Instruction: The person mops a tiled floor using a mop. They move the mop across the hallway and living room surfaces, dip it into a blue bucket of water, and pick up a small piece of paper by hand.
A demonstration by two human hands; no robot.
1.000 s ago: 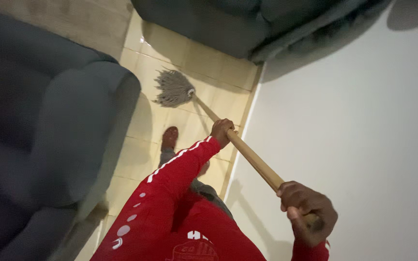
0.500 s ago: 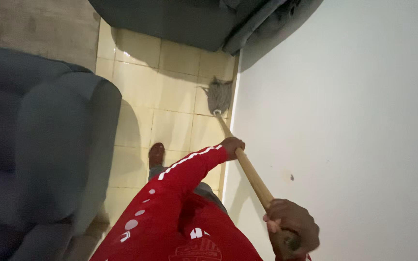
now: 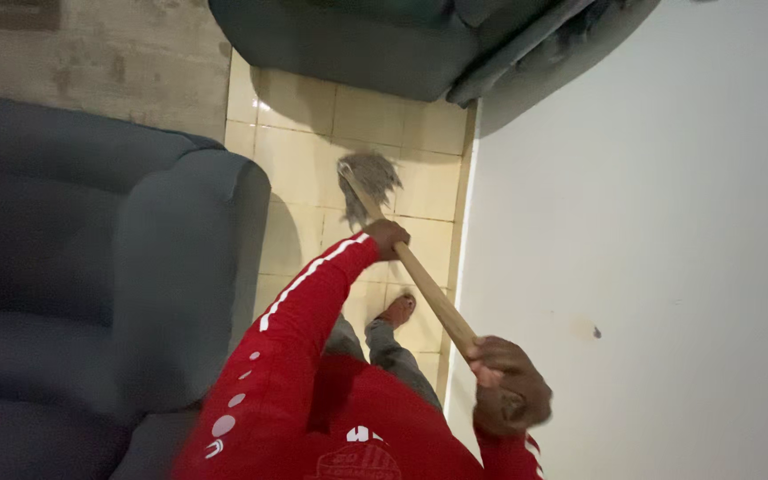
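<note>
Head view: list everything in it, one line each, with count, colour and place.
mop: one, grey string head on a wooden handle, head on the tiles between the sofas.
floor tiles: many, cream, middle strip.
armchair: one, dark grey, left.
sofa: one, dark grey, top.
wall: one, white, right, with a small dark mark.
rug: one, beige, top left.
left hand: one, red sleeve, gripping the handle midway.
right hand: one, gripping the handle's upper end.
foot: one, on the tiles below the left hand.
</note>
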